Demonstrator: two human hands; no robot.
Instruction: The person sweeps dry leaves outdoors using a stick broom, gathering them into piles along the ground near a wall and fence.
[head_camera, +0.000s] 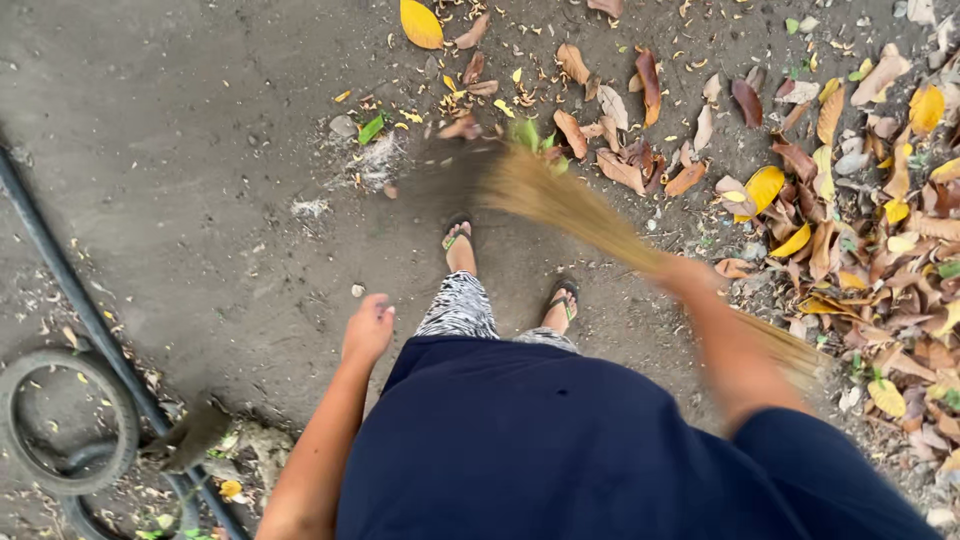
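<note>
My right hand (685, 272) grips a straw-coloured stick broom (560, 200), which is blurred from motion. Its bristle end fans out to the left over the dirt, just below a patch of dry brown and yellow leaves (620, 150). My left hand (368, 328) hangs loosely curled at my side and holds nothing. Below me are my dark blue shirt, patterned trousers and two feet in flip-flops (457, 240) on the packed earth.
A thick band of fallen leaves (880, 230) covers the ground on the right. A black hose (60, 275) runs diagonally down the left side, beside an old bicycle tyre (60, 420). Small stones (343, 126) lie on the grey dirt.
</note>
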